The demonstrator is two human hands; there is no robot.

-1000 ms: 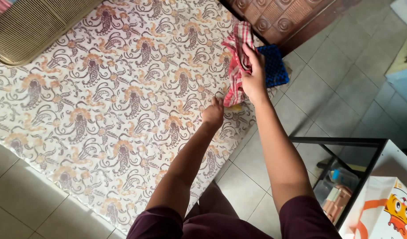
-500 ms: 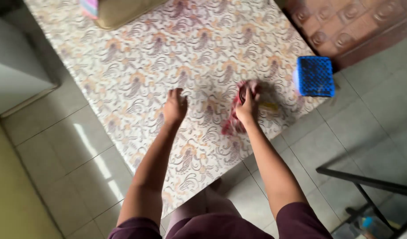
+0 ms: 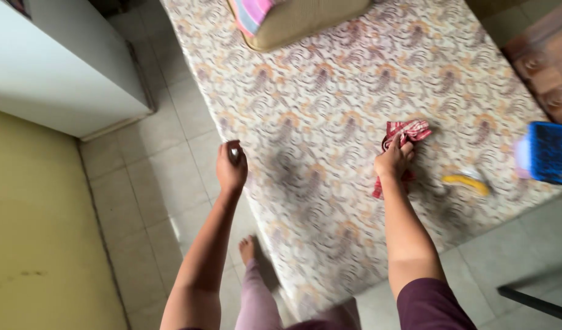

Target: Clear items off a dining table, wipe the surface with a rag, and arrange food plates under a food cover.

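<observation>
A crumpled red-and-white checked cloth was pressed onto the cream batik-patterned mattress cover by the right hand, the fingers closed over its bunched middle. The left hand was curled shut round a small dark object, not identifiable, at the mattress's left edge. For the wiping in hand, the cloth was judged best kept flat under the palm and drawn in even strokes, so that folds were not dragged along.

A small yellow curved item lay near the cloth to its right, apart from it; a blue perforated plastic box stood beyond, at the mattress's right edge. A tan ribbed cushion sat at the far end. Open patterned surface was noted between the two hands; pale floor tiles ran along the left edge, beside a white cabinet.
</observation>
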